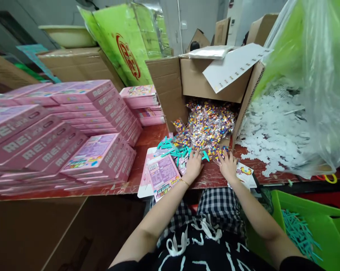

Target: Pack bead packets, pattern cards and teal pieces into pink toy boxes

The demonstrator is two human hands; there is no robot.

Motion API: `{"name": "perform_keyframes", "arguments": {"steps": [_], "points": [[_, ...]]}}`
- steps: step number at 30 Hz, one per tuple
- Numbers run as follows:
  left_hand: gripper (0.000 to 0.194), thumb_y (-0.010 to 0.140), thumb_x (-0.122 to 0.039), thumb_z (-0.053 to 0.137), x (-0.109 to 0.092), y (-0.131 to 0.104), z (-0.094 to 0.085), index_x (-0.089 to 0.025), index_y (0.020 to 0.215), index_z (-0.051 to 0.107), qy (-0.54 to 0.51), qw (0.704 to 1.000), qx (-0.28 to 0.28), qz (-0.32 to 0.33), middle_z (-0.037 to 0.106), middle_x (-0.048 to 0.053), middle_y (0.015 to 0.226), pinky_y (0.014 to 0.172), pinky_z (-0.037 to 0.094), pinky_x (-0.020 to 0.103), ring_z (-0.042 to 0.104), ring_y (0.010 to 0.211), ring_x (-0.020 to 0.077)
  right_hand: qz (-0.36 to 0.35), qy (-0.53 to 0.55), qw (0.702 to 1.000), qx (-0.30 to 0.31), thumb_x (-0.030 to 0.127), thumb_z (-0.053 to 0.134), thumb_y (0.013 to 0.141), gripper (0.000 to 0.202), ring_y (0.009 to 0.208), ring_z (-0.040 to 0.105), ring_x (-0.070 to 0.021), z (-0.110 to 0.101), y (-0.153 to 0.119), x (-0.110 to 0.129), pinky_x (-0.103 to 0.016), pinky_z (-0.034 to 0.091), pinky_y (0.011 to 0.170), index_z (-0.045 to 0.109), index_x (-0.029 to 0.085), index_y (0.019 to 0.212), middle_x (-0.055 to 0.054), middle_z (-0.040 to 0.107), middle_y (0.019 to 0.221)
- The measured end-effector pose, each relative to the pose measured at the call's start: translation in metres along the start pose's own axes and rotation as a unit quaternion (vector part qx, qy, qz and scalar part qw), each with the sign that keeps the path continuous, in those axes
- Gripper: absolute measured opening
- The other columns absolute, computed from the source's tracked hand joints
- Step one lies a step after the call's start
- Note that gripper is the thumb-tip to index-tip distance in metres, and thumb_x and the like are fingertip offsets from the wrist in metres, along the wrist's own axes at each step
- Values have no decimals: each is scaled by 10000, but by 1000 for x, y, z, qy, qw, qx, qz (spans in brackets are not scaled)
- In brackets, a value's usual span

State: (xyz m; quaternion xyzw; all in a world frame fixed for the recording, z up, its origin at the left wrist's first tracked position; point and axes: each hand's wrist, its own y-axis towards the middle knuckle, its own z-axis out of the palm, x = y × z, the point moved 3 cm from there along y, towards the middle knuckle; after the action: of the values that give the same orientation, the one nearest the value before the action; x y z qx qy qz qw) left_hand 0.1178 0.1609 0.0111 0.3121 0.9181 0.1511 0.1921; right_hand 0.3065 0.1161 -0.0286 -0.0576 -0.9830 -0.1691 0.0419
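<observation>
Small clear bags of multicoloured beads [211,122] spill from a cardboard box lying open toward me. My left hand [194,165] rests at the near edge of the pile, fingers spread beside the teal plastic pieces [181,151]. At the bags' right front edge is my right hand [227,165], its fingers apart and touching the plastic. Left of my left hand lies a pink printed card box [162,175] on a white-edged sheet. Partly under my right wrist are white picture cards [246,175].
Stacks of pink boxes [102,154] fill the table's left side. A large clear bag of white perforated pieces [277,131] stands at right. Below it, a green bin [282,210] holds teal sticks [299,231]. White sheets [234,67] lie on the cardboard box [170,86].
</observation>
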Motion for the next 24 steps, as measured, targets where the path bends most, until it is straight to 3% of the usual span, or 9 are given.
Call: {"name": "perform_keyframes", "arguments": {"steps": [5, 8, 10, 13, 16, 18, 21, 24], "points": [[195, 819, -81, 547, 10, -11, -10, -165, 981, 617, -13, 1000, -17, 3, 651, 111, 1065, 910, 488, 420, 553, 1074, 275, -19, 63, 998, -22, 115, 373, 886, 510, 1224, 460, -270, 5, 16, -14, -405, 412, 1016, 613, 301, 1295, -39, 545, 1380], [151, 852, -159, 559, 27, -11, -30, -177, 990, 615, -44, 996, -71, -22, 648, 95, 1035, 885, 489, 421, 570, 1008, 257, -2, 88, 995, -39, 207, 401, 913, 431, 1233, 454, -273, 2, 23, -18, -420, 415, 1008, 633, 310, 1262, -54, 547, 1375], [146, 869, -250, 576, 48, 9, -47, -188, 994, 619, -88, 985, -143, -48, 645, 85, 1016, 892, 482, 431, 582, 995, 253, 15, 67, 997, -33, 402, 488, 901, 423, 1305, 388, -339, 4, 25, -14, -503, 388, 999, 604, 291, 1293, -97, 471, 1449], [219, 892, -302, 544, 86, 66, -65, -178, 1064, 596, -142, 952, -249, -111, 620, 117, 1110, 973, 443, 440, 561, 1104, 262, 17, 27, 999, -9, 588, 540, 831, 649, 1373, 290, -410, 11, 25, -1, -574, 349, 985, 497, 271, 1396, -147, 347, 1528], [252, 869, -282, 566, 114, 128, -54, -139, 1075, 558, -175, 953, -202, -140, 566, 180, 1238, 1075, 356, 473, 481, 1237, 286, 8, 30, 999, 15, 463, 468, 900, 528, 1319, 395, -371, 16, 21, 5, -505, 398, 947, 505, 288, 1397, -125, 388, 1511], [229, 859, -296, 580, 122, 149, -39, -118, 1001, 551, -184, 953, -184, -156, 548, 224, 1252, 1099, 311, 519, 456, 1261, 310, -1, 51, 999, 13, 334, 401, 930, 440, 1263, 470, -316, 11, 18, 3, -452, 414, 949, 577, 318, 1333, -68, 488, 1447], [231, 892, -356, 528, 126, 149, -22, -126, 910, 527, -190, 946, -196, -177, 498, 264, 1297, 1131, 236, 559, 386, 1325, 333, -12, 79, 996, -27, 243, 348, 931, 449, 1256, 484, -270, -13, 27, 1, -428, 398, 1008, 654, 377, 1231, 19, 560, 1376], [285, 934, -434, 439, 125, 133, -22, -156, 922, 504, -204, 936, -211, -194, 513, 226, 1277, 1130, 244, 550, 397, 1319, 314, -9, 76, 994, -80, 237, 351, 922, 467, 1349, 382, -277, -47, 73, 11, -470, 349, 1065, 619, 417, 1259, 67, 492, 1431]]}}
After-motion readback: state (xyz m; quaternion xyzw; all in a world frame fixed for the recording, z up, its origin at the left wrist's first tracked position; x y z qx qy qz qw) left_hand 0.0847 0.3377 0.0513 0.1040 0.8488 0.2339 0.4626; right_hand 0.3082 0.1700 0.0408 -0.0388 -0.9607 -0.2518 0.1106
